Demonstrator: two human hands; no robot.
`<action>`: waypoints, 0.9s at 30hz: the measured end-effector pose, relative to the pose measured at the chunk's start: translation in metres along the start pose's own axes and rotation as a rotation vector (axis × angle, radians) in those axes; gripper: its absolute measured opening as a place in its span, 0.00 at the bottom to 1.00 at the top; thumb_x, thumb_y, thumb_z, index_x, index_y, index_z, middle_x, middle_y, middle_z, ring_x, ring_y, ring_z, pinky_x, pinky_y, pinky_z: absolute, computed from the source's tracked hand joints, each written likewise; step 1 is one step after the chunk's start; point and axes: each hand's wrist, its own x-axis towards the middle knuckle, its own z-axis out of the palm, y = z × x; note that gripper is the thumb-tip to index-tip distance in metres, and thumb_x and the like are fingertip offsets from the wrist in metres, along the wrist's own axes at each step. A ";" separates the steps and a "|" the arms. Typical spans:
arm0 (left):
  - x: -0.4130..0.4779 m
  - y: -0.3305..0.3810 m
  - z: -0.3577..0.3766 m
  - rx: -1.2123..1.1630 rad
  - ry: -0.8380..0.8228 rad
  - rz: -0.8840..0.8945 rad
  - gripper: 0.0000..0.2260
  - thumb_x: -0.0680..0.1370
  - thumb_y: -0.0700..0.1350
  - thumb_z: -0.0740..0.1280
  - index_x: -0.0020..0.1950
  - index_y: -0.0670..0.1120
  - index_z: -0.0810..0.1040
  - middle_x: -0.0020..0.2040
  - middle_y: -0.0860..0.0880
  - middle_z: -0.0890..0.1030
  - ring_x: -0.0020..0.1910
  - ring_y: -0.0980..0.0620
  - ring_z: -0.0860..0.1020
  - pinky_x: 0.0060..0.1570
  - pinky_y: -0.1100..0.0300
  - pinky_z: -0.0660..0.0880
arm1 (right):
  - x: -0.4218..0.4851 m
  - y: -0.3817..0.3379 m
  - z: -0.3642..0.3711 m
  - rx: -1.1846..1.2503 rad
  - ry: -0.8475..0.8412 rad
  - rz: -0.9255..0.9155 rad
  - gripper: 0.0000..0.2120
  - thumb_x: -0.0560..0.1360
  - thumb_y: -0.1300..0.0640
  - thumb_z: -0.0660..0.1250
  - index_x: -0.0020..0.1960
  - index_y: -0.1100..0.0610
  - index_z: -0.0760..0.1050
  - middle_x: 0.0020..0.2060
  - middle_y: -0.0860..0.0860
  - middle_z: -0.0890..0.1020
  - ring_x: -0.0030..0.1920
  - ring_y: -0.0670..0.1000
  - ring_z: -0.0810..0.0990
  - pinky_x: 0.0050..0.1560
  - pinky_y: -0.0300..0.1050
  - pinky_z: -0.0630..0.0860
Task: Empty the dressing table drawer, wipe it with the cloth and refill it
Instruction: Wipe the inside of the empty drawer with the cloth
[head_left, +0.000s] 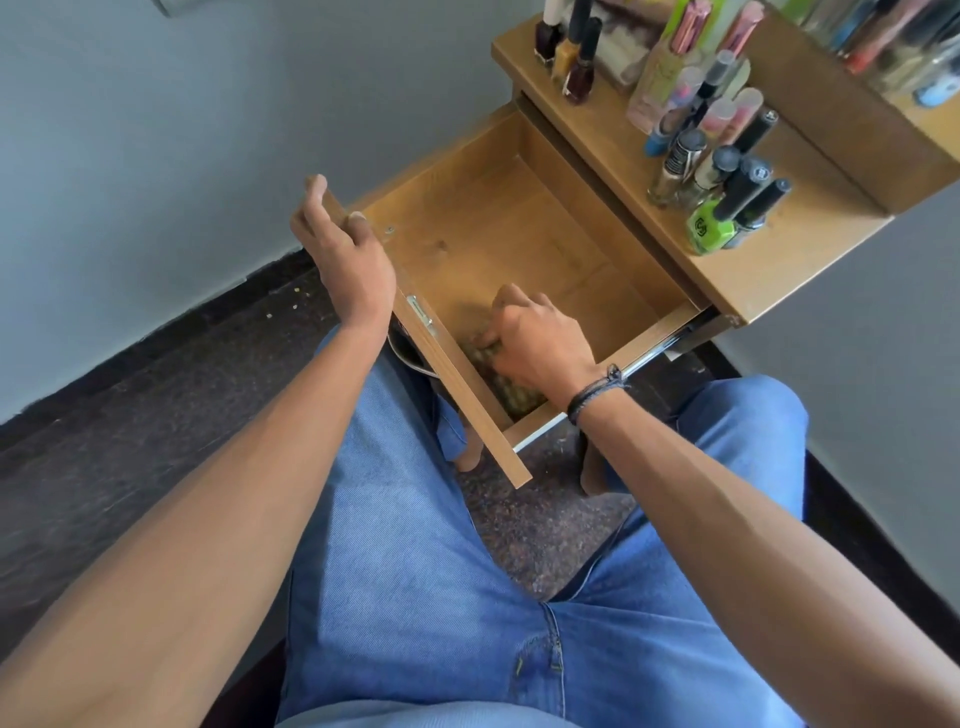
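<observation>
My left hand (343, 260) grips the top edge of the pulled-out light-brown wooden drawer (519, 228) at its front panel's far corner, thumb inside, fingers curled outside. My right hand (540, 343) is down inside the drawer near the front panel, fingers curled onto a dark olive-brown cloth (514, 397), which is blurred and lies on the drawer floor. Upright nail-polish and cosmetic bottles (711, 223) crowd the wooden dressing table top (779, 260).

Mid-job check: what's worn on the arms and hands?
No sleeves or gloves show; both arms are bare. A dark braided cord bracelet sits on the wrist of the right hand. The left hand and its wrist wear nothing.
</observation>
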 end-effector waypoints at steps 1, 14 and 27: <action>0.000 0.001 0.000 -0.002 0.000 -0.006 0.21 0.81 0.34 0.58 0.75 0.43 0.67 0.71 0.44 0.65 0.70 0.49 0.72 0.58 0.74 0.69 | 0.006 -0.002 0.001 0.014 0.020 0.007 0.12 0.75 0.61 0.69 0.56 0.51 0.83 0.58 0.47 0.71 0.61 0.56 0.72 0.50 0.55 0.83; 0.001 -0.001 -0.001 0.007 -0.011 -0.025 0.21 0.81 0.36 0.58 0.76 0.43 0.67 0.70 0.46 0.65 0.72 0.48 0.69 0.60 0.75 0.66 | 0.116 -0.045 -0.023 0.060 0.018 -0.113 0.12 0.82 0.57 0.63 0.63 0.58 0.77 0.66 0.52 0.68 0.68 0.59 0.64 0.60 0.59 0.76; -0.002 0.001 0.000 -0.009 0.007 -0.022 0.22 0.82 0.35 0.58 0.76 0.43 0.67 0.72 0.44 0.64 0.70 0.49 0.71 0.57 0.78 0.66 | 0.115 -0.035 0.011 -0.126 0.220 -0.232 0.21 0.83 0.49 0.57 0.75 0.38 0.68 0.64 0.52 0.70 0.62 0.59 0.67 0.43 0.50 0.74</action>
